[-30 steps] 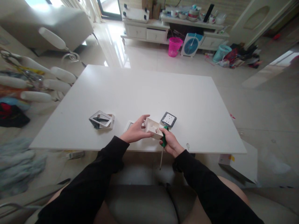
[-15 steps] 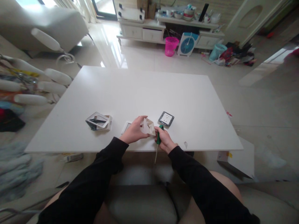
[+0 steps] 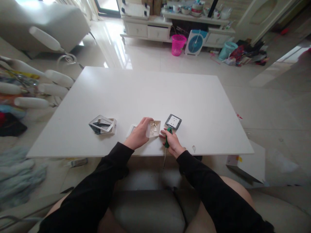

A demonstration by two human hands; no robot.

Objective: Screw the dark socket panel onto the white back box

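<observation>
My left hand (image 3: 139, 133) grips a small white plastic box (image 3: 154, 128), its open side turned up toward me, near the front edge of the white table (image 3: 145, 94). My right hand (image 3: 172, 142) is closed round a green-handled screwdriver (image 3: 166, 145) whose shaft points down past the table edge; its fingertips also touch the box. A wall socket plate (image 3: 173, 121) with a dark rim lies just beyond the right hand. A flat white frame (image 3: 131, 130) lies partly hidden under my left hand.
A stack of socket parts (image 3: 103, 125) lies left of my hands. A small screw-like bit (image 3: 193, 149) sits near the front edge to the right. A white chair back (image 3: 36, 87) stands at the table's left. A cardboard box (image 3: 245, 161) is on the floor at the right.
The white box has been turned in my hands, from lying on its side to showing its open inside. Both hands moved slightly away from me on the table.
</observation>
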